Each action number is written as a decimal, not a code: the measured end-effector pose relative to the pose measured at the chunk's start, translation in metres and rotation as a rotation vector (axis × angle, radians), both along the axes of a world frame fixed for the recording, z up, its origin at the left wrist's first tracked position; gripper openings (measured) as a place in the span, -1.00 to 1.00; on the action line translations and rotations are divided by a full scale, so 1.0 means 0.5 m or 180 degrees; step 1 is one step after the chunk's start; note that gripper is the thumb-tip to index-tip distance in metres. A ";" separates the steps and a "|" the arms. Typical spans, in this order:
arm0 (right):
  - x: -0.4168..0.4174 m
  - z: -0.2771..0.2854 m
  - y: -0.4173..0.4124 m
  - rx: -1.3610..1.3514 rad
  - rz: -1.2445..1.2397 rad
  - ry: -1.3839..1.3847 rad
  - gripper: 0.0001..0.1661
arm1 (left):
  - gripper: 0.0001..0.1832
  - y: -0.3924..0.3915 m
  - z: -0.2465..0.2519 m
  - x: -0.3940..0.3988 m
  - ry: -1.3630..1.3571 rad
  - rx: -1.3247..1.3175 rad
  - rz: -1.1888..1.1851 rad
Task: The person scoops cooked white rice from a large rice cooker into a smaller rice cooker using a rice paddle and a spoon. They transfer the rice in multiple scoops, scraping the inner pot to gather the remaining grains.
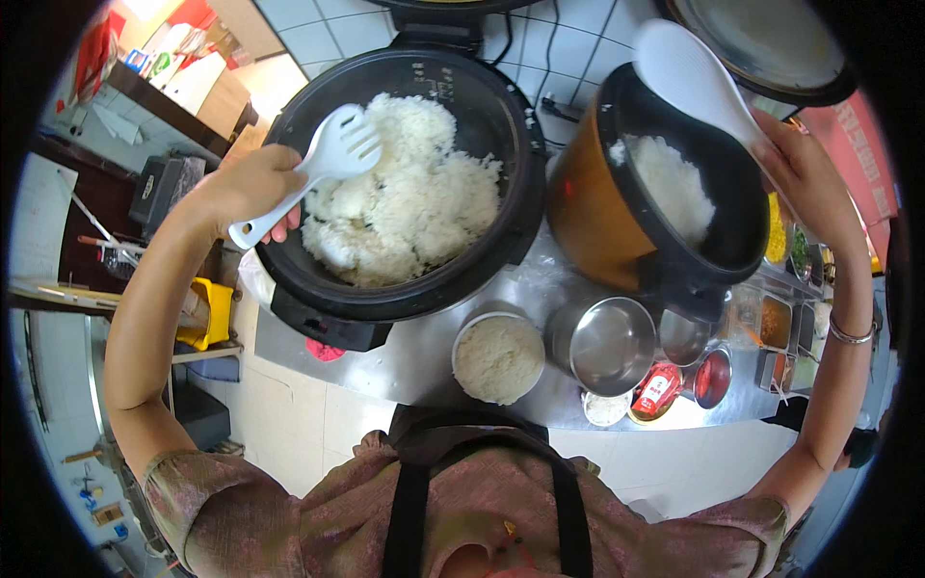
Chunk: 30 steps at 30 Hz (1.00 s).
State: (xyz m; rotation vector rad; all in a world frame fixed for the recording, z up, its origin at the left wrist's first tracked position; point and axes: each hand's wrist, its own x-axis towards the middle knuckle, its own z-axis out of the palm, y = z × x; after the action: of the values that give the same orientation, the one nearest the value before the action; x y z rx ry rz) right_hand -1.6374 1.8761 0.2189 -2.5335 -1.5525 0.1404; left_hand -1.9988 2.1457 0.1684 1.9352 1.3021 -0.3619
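Note:
My left hand [249, 189] grips a white slotted plastic spoon [350, 141], its head over the cooked rice [426, 195] in the large black rice cooker pot [480, 94]. My right hand [806, 177] is closed around the handle of a white rice paddle [683, 72], raised above the rim of the second rice cooker [603, 202]. That cooker has a brown body, and a smaller mound of rice [672, 191] lies inside it. Between the cookers and my body a round container heaped with rice [498, 357] stands on the steel counter [405, 368].
An empty steel pot [613, 347] stands right of the heaped container. Near it are a small bowl of rice [605, 408], a bowl with red packets [656, 390] and a red-lined bowl [712, 377]. Trays of food [775, 324] line the right side. An open lid [766, 43] stands behind.

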 end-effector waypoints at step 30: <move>-0.289 -0.513 0.616 -0.0697 0.1325 0.1207 -0.76 | -0.82 0.229 -0.339 0.035 -0.0751 -0.0367 0.0359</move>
State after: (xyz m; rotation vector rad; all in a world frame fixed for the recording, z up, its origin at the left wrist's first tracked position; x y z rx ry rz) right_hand -1.7818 2.1842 -0.0377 -2.1110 -1.9492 0.8292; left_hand -1.9812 2.2600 -0.0013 1.7417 1.2021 -0.1436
